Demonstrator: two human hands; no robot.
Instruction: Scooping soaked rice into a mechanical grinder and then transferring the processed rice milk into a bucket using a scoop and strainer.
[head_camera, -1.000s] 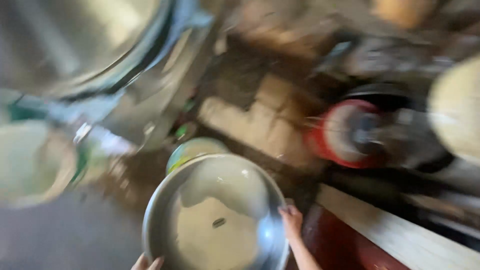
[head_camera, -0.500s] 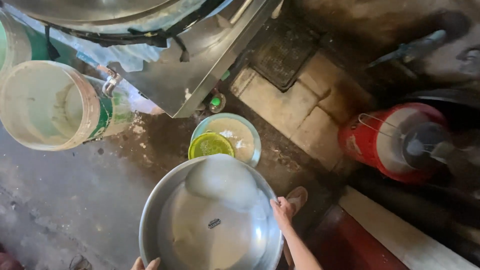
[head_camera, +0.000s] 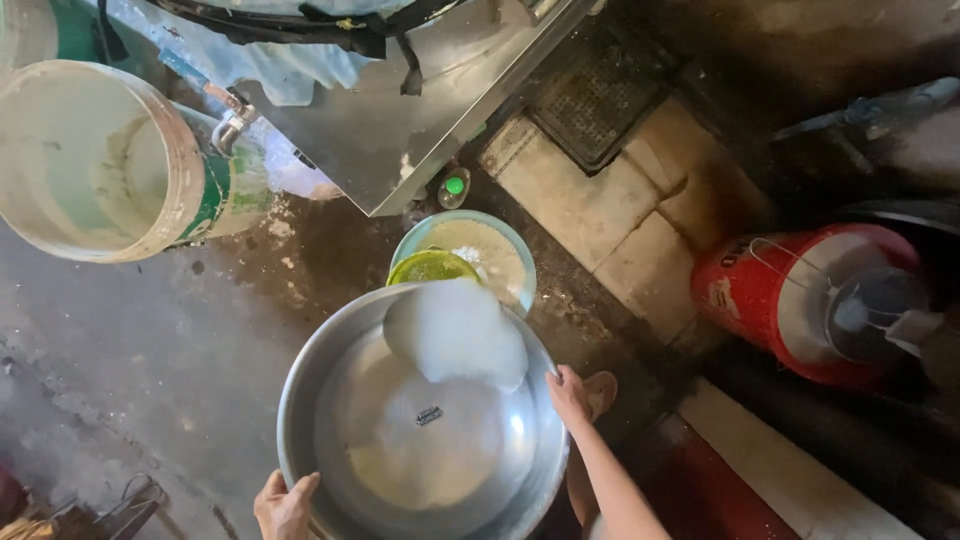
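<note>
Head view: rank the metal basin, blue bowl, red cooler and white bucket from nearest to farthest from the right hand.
From the right hand:
1. Metal basin, gripped at its rim.
2. Blue bowl, just above.
3. Red cooler, to the right.
4. White bucket, far upper left.

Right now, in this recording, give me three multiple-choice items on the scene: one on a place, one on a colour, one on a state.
1. Where does the light-blue bowl sit?
A. On the floor just beyond the metal basin
B. Inside the white bucket
C. On the red container

2. What colour is the small bowl resting in the light-blue one?
A. Red
B. Yellow-green
C. Black

3. How is the metal basin held?
A. By one hand only
B. Left on the floor, untouched
C. By both hands at its rim

Answers:
1. A, it lies past the basin's far rim.
2. B, its rim shows yellow-green.
3. C, the left hand and right hand grip opposite edges.
</note>
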